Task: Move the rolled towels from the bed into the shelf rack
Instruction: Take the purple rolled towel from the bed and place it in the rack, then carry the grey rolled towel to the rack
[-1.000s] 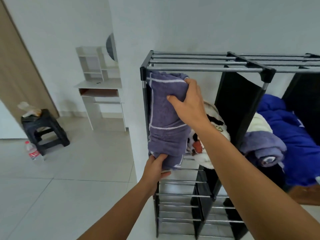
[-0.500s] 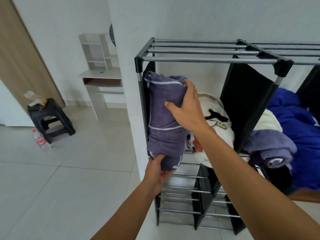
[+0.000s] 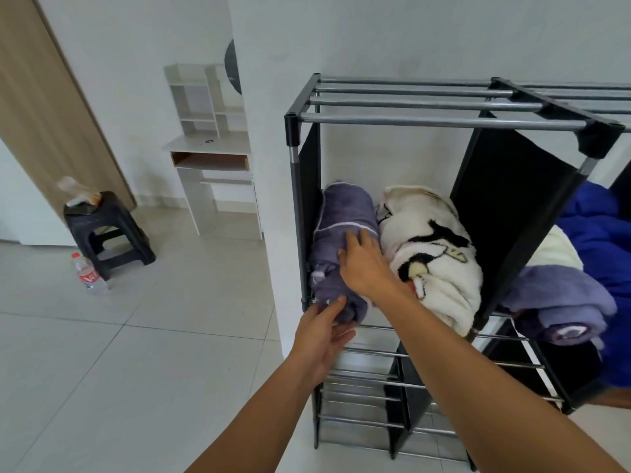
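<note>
The black shelf rack [image 3: 444, 122] with metal rails stands against the white wall. A rolled purple towel [image 3: 345, 213] lies in its upper left compartment, against the left side panel. My right hand [image 3: 365, 268] rests flat on top of the roll, fingers spread. My left hand [image 3: 321, 339] pinches the towel's front end between thumb and fingers at the shelf edge. A rolled white towel with black pattern [image 3: 433, 254] lies right beside it. A lavender rolled towel [image 3: 560, 302] sits in the compartment to the right.
A blue blanket [image 3: 601, 240] fills the rack's far right. Lower shelf rails [image 3: 368, 377] show below my hands. On the tiled floor at left stand a black stool [image 3: 106, 230], a water bottle [image 3: 89, 276] and a white desk unit [image 3: 211, 155].
The purple towel went from standing upright at the rack's front to lying down inside the left compartment. My right hand slid from gripping its top to resting flat on it.
</note>
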A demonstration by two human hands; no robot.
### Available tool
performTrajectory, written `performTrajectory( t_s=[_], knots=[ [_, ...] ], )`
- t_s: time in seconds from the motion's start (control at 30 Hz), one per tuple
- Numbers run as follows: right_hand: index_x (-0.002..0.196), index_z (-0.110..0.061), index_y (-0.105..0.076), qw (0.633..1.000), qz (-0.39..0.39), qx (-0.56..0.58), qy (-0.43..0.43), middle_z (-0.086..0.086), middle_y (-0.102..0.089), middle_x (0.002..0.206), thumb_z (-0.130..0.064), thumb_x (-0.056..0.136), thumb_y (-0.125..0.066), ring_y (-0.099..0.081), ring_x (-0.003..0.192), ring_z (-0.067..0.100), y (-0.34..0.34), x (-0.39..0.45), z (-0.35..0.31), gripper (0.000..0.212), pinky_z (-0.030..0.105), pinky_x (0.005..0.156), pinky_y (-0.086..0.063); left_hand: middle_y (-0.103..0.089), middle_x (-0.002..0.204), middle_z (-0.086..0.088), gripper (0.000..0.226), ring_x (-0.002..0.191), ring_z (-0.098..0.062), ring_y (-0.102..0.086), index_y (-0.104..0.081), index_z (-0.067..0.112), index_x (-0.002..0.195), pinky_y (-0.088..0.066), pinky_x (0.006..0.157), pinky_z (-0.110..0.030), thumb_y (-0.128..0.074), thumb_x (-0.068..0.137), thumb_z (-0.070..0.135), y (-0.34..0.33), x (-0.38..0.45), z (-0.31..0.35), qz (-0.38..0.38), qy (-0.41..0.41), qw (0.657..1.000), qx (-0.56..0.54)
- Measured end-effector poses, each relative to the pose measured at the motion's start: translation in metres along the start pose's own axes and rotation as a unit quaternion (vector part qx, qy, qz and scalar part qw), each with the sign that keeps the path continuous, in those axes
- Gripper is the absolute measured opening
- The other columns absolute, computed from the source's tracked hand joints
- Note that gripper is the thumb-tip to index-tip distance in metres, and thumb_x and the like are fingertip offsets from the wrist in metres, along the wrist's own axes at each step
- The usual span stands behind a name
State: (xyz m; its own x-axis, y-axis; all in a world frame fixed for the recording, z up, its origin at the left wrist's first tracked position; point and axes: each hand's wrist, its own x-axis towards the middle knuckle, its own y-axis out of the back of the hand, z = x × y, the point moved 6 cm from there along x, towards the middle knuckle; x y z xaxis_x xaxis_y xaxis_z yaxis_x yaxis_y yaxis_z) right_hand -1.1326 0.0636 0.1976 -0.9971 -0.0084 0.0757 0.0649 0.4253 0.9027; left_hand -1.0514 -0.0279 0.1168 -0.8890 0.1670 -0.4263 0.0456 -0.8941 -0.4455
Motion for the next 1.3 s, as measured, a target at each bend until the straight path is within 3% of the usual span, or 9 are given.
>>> performTrajectory(
  t_s=[0.07, 0.23, 0.37, 0.47, 0.57, 0.7, 0.87, 1.07, 1.3],
  knots=[
    [0.146, -0.004, -0.026, 1.000, 0.002, 0.023, -0.011, 0.025, -0.025, 0.150, -0.025, 0.099, -0.035, -0.027, 0.137, 0.042, 0.001, 0.004, 0.003, 0.052, 0.048, 0.113, -0.025, -0.066, 0.111, -0.014, 0.030, 0.092, -0.025, -0.066, -0.055, 0.008, 0.122, -0.053, 0.082, -0.030, -0.059, 0.092, 0.013, -0.006, -0.001, 0.009, -0.012, -0.034, 0.999, 0.024],
    [0.133, -0.002, -0.046, 0.993, -0.012, 0.117, 0.007, 0.019, -0.048, 0.137, -0.017, 0.097, -0.043, -0.046, 0.126, 0.033, 0.032, -0.019, -0.001, 0.039, 0.034, 0.103, -0.036, -0.069, 0.088, -0.005, 0.022, 0.072, -0.016, -0.065, -0.058, 0.011, 0.109, -0.054, 0.068, -0.028, -0.063, 0.088, 0.015, -0.003, -0.018, 0.027, 0.004, -0.100, 0.968, 0.230],
    [0.112, -0.023, -0.060, 0.961, 0.008, 0.272, -0.035, 0.002, -0.067, 0.101, -0.016, 0.095, -0.050, -0.063, 0.090, 0.016, 0.062, -0.086, 0.031, 0.021, 0.031, 0.085, -0.048, -0.062, 0.070, -0.002, 0.010, 0.059, -0.016, -0.059, -0.057, 0.019, 0.097, -0.053, 0.060, -0.021, -0.062, 0.090, 0.014, 0.011, -0.053, 0.037, 0.041, -0.210, 0.943, 0.256],
    [0.105, -0.023, -0.062, 0.938, 0.066, 0.318, -0.123, -0.001, -0.069, 0.102, -0.014, 0.095, -0.050, -0.067, 0.091, 0.012, 0.076, -0.149, 0.077, 0.018, 0.029, 0.085, -0.052, -0.051, 0.057, -0.003, 0.006, 0.051, -0.013, -0.049, -0.058, 0.013, 0.086, -0.044, 0.055, -0.022, -0.061, 0.090, 0.010, -0.024, -0.049, 0.000, -0.103, -0.169, 0.932, 0.304],
    [0.097, -0.027, -0.062, 0.893, 0.153, 0.341, -0.252, -0.002, -0.069, 0.098, -0.009, 0.096, -0.046, -0.068, 0.089, 0.015, 0.073, -0.236, 0.123, 0.024, 0.030, 0.081, -0.052, -0.055, 0.060, 0.004, 0.010, 0.052, -0.009, -0.052, -0.058, 0.015, 0.080, -0.045, 0.057, -0.024, -0.061, 0.089, 0.014, -0.073, -0.040, -0.078, -0.273, -0.023, 0.872, 0.405],
    [0.092, -0.021, -0.064, 0.766, 0.320, 0.381, -0.406, -0.002, -0.074, 0.084, -0.004, 0.096, -0.046, -0.071, 0.080, 0.016, 0.065, -0.390, 0.160, 0.025, 0.029, 0.075, -0.052, -0.060, 0.070, 0.001, 0.014, 0.054, -0.009, -0.055, -0.055, 0.019, 0.077, -0.042, 0.053, -0.016, -0.059, 0.091, 0.019, -0.124, -0.078, -0.180, -0.427, 0.147, 0.759, 0.470],
    [0.094, -0.016, -0.062, 0.582, 0.510, 0.378, -0.508, 0.004, -0.071, 0.087, -0.004, 0.094, -0.048, -0.069, 0.065, 0.006, 0.056, -0.598, 0.142, 0.019, 0.021, 0.065, -0.055, -0.062, 0.069, -0.001, 0.012, 0.055, -0.015, -0.059, -0.057, 0.017, 0.079, -0.046, 0.057, -0.024, -0.062, 0.089, 0.020, -0.159, -0.184, -0.268, -0.488, 0.303, 0.686, 0.446],
    [0.095, -0.013, -0.060, 0.358, 0.644, 0.366, -0.568, 0.006, -0.070, 0.082, -0.005, 0.092, -0.052, -0.065, 0.068, 0.017, -0.010, -0.800, 0.079, 0.012, 0.029, 0.069, -0.048, -0.063, 0.065, 0.000, 0.009, 0.050, -0.013, -0.059, -0.058, 0.018, 0.081, -0.046, 0.054, -0.022, -0.058, 0.090, 0.020, -0.182, -0.333, -0.364, -0.581, 0.295, 0.552, 0.520],
    [0.105, -0.008, -0.057, 0.177, 0.695, 0.333, -0.611, 0.010, -0.065, 0.089, -0.006, 0.091, -0.056, -0.061, 0.074, 0.022, -0.078, -0.988, 0.012, 0.014, 0.030, 0.066, -0.047, -0.060, 0.067, 0.000, 0.013, 0.054, -0.015, -0.056, -0.056, 0.017, 0.079, -0.043, 0.055, -0.023, -0.057, 0.092, 0.019, -0.153, -0.537, -0.478, -0.676, 0.263, 0.382, 0.573]
  ],
)
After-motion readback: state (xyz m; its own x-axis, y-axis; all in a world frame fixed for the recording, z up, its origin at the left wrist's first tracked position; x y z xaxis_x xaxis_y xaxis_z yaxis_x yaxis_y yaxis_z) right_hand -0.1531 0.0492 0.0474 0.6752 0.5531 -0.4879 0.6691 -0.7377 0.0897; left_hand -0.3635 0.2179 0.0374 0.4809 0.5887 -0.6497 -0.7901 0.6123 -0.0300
